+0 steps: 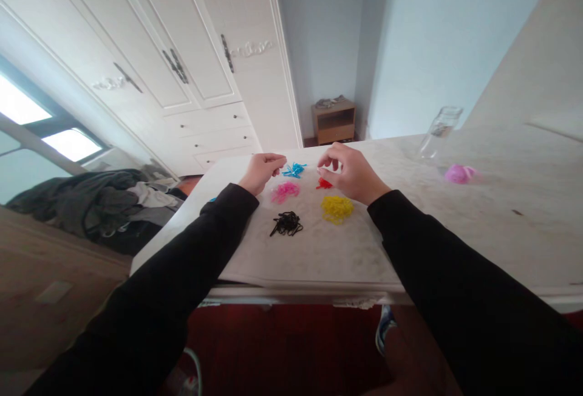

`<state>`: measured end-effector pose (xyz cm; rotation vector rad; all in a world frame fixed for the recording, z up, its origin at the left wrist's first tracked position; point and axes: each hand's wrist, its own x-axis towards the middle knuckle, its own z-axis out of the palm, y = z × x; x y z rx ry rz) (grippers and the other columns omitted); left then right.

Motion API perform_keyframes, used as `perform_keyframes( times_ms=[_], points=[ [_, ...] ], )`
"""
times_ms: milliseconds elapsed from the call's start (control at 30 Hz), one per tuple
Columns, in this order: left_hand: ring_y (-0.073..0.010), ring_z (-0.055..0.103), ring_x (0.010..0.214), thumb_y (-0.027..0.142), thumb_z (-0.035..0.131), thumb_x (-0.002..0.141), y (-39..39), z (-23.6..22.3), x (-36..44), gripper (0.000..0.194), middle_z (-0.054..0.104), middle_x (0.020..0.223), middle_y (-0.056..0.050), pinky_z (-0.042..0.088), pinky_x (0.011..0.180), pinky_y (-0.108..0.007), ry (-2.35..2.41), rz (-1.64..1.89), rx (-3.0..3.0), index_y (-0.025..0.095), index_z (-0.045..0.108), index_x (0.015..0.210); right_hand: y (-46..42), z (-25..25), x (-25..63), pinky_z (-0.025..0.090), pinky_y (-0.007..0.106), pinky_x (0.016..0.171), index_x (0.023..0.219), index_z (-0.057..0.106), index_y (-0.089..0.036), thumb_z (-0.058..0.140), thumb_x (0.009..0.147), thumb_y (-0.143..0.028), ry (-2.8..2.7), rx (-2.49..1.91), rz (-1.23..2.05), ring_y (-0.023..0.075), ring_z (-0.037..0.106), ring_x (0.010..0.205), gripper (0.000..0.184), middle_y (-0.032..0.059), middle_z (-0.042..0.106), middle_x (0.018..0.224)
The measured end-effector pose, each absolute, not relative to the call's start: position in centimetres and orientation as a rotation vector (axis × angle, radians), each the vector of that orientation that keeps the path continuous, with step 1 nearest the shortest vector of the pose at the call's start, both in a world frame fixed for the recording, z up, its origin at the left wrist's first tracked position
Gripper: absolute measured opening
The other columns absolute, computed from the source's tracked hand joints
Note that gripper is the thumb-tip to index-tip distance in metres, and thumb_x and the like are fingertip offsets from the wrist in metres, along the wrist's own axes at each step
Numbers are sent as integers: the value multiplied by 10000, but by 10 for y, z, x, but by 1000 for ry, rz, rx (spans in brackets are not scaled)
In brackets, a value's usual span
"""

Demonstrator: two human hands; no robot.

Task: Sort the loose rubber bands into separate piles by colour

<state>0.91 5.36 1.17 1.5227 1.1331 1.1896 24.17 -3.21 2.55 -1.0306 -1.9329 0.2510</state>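
Piles of small coloured rubber bands lie on the white table [314, 256]. My left hand [263, 172] is closed in a pinch beside the blue bands [295, 170], just above the pink bands [285, 192]; what it holds is too small to make out. Over the red bands [324, 183], which it partly hides, my right hand [350, 171] curls with thumb and forefinger brought together in a loose pinch. Anything between those fingertips cannot be made out. Nearer to me are the yellow bands [337, 209] and the black bands [286, 223].
At the right of the table are a clear glass bottle [439, 135] and a pink-purple bundle [460, 174]. Dark clothes [91, 201] are heaped beyond the left edge. A white wardrobe [182, 31] and a small wooden cabinet [336, 122] stand behind.
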Motion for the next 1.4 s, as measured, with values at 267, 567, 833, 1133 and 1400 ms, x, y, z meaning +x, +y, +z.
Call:
perform_keyframes(
  times_ms=[267,567,833,1133,1400],
  points=[
    [-229,713,893,470,503,947,33,33,16,391,740,959,-183,569,803,-323,787,977,1106,120,662,1018,-32,25,242,384,312,689,764,638,-172,643,785,-134,-1927,-1024,236,152,487,708,43,24,573,793],
    [-316,661,1170,508,510,929,1,43,25,523,721,1173,-223,473,1050,-437,538,576,1193,85,669,1192,-38,26,232,428,369,836,928,774,-214,698,873,-244,-2098,-822,230,214,544,882,99,56,623,879],
    [-277,659,1190,342,663,891,-6,39,28,344,723,1181,-170,451,1090,-417,442,512,1281,130,693,1160,-40,24,227,434,358,826,814,753,-207,694,845,-179,-2167,-800,289,217,553,921,72,57,644,878],
    [-173,730,791,230,849,734,3,30,27,192,764,849,-78,579,823,-346,784,757,1670,130,732,848,-41,28,228,402,294,678,755,669,-172,628,808,-129,-2020,-961,327,148,568,697,80,24,677,739],
    [-131,639,615,288,798,758,9,44,20,157,723,675,-54,518,643,-266,843,861,1882,140,751,787,-30,20,236,428,282,661,855,633,-177,718,825,-334,-1902,-912,356,152,581,718,180,25,662,807]
  ],
)
